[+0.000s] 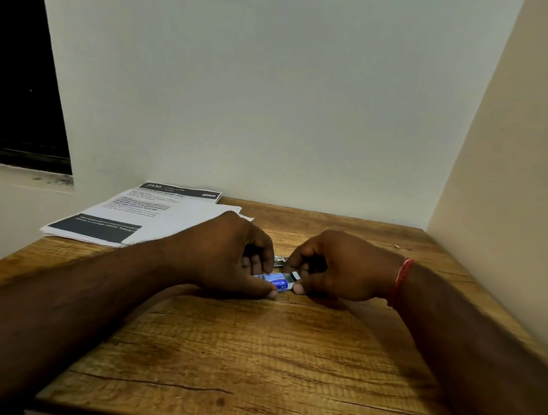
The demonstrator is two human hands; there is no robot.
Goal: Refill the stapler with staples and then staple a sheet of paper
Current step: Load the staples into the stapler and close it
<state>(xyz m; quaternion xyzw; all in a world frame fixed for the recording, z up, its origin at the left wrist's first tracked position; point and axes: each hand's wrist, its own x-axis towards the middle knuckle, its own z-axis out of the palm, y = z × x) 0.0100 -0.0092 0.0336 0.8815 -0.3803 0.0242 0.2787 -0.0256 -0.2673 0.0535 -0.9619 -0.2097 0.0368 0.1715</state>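
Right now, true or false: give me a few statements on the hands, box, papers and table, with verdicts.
1. The left hand and the right hand both grip the blue box. True.
2. The papers lie on the right side of the table. False: they lie at its far left.
3. A red band sits on the right wrist. True.
4. The table is glass. False: it is wood.

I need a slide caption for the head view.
Left hand and right hand pinch a small blue box on the wooden table, papers behind.
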